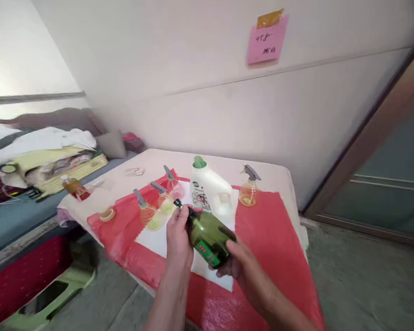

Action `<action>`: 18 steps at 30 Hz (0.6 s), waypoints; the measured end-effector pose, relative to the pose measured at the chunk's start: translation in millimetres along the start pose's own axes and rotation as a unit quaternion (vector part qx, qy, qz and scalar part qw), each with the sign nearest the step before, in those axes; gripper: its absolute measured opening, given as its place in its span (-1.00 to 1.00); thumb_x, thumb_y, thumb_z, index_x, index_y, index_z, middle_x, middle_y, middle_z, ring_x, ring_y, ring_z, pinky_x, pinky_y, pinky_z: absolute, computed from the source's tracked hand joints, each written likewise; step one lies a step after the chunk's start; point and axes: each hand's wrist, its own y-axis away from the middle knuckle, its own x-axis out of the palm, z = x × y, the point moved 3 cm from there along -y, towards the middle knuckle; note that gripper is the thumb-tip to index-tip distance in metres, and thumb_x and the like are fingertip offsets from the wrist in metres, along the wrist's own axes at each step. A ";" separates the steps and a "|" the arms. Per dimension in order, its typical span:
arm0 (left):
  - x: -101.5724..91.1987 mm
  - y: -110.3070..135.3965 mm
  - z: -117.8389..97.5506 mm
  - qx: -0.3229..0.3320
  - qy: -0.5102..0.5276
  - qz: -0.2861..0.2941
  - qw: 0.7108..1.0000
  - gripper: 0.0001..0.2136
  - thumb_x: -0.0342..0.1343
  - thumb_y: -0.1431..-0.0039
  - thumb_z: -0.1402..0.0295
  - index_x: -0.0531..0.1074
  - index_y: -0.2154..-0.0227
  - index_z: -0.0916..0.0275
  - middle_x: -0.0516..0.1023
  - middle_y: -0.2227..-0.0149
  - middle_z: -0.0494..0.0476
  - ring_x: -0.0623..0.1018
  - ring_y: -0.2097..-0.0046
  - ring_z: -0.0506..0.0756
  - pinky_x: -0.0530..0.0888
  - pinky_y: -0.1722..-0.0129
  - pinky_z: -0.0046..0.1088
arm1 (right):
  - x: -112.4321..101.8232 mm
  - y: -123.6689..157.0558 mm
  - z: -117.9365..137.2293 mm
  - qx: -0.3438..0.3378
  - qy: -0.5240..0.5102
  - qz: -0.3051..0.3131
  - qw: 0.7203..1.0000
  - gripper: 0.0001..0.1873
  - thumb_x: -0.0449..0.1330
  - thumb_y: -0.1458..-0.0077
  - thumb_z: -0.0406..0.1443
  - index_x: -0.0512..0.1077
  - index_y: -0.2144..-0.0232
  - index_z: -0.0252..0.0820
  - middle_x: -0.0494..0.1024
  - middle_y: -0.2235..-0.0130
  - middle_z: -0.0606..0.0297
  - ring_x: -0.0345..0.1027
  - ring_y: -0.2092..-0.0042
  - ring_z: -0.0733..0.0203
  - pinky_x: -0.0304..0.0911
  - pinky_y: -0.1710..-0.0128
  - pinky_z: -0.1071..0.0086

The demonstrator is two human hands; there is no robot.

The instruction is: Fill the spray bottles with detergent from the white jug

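Observation:
A dark green pump bottle lies tilted between my two hands above the table, its black pump top pointing to the upper left. My left hand grips it at the neck, just below the pump. Around the base, my right hand has its fingers under the bottle and its thumb on the side. Behind the bottle stands a large white jug with a green cap. To the left are several clear spray bottles with grey triggers, the nearest a spray bottle. Another spray bottle stands right of the jug.
A red cloth and a white sheet cover part of the table. A round brush lies at the left, with a bottle of amber liquid beyond. A green stool stands below left. A pink note hangs on the wall.

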 end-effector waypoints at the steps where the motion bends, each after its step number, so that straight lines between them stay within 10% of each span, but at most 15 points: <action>1: -0.4 0.1 0.1 -0.008 0.008 0.008 1.000 -0.72 0.29 0.02 0.20 0.44 0.34 0.30 0.58 0.40 0.17 0.57 0.31 0.10 0.45 0.25 -0.39 | -1.4 -0.3 -4.8 0.054 -0.020 0.021 0.998 -0.21 0.20 0.09 0.20 0.24 -0.04 -0.19 0.54 0.26 0.16 0.42 0.49 0.25 0.22 0.52 0.45; 5: -3.4 0.6 2.5 -0.020 0.009 0.001 1.000 -0.69 0.30 0.04 0.18 0.44 0.34 0.30 0.58 0.39 0.16 0.57 0.30 0.11 0.45 0.26 -0.39 | -6.4 -1.2 -8.3 0.076 -0.019 0.042 0.996 -0.21 -0.02 -0.05 0.28 0.23 -0.08 -0.16 0.50 0.05 0.06 0.48 0.30 0.18 0.31 0.36 0.36; 11: -2.2 3.4 6.3 -0.015 -0.038 -0.014 0.999 -0.68 0.29 0.03 0.16 0.45 0.33 0.30 0.59 0.36 0.15 0.56 0.32 0.09 0.46 0.27 -0.40 | -11.1 -2.3 1.2 -0.097 0.100 -0.002 0.990 0.02 0.49 0.34 -0.13 0.13 -0.16 -0.06 0.41 -0.07 0.17 0.33 -0.04 0.07 0.27 0.07 0.30; 15: 2.2 4.2 3.2 -0.072 -0.004 0.051 0.996 -0.69 0.30 0.03 0.20 0.46 0.31 0.30 0.59 0.35 0.18 0.57 0.29 0.12 0.46 0.27 -0.38 | -10.2 0.1 -16.3 0.078 -0.070 0.118 0.987 -0.21 0.07 -0.01 0.23 0.32 -0.04 -0.25 0.54 0.24 0.13 0.46 0.35 0.18 0.24 0.47 0.45; 18: 3.3 3.5 0.4 -0.095 0.016 0.077 0.992 -0.70 0.30 0.02 0.21 0.46 0.29 0.30 0.60 0.34 0.20 0.57 0.29 0.13 0.46 0.27 -0.37 | -9.9 4.3 -17.2 0.142 -0.103 0.165 0.971 -0.11 -0.09 -0.03 0.31 0.37 0.01 -0.33 0.54 0.25 0.07 0.48 0.35 0.17 0.29 0.40 0.42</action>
